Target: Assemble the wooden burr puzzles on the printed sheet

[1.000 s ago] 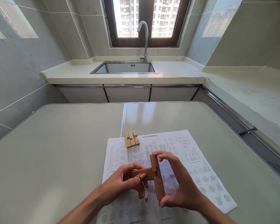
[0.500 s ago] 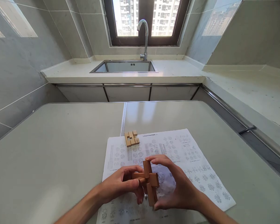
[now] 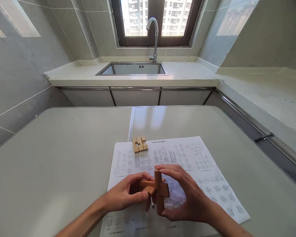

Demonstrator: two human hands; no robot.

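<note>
Both hands hold a wooden cross-shaped puzzle assembly (image 3: 156,190) just above a printed instruction sheet (image 3: 197,164) on the table. My left hand (image 3: 124,197) grips the horizontal bar from the left. My right hand (image 3: 186,194) wraps around the upright bar, fingertips on its top end and thumb under its lower end. A small cluster of loose wooden puzzle pieces (image 3: 139,144) lies on the sheet's far edge, beyond both hands.
The grey table (image 3: 64,158) has a seam down its middle. Behind it run a counter with a steel sink (image 3: 132,69) and a tap (image 3: 153,36) under a window. A second counter (image 3: 261,92) lines the right side.
The upright bar has slid left and down along the horizontal bar, making a tighter cross. My right hand has closed in around it, and both hands sit slightly lower over the sheet.
</note>
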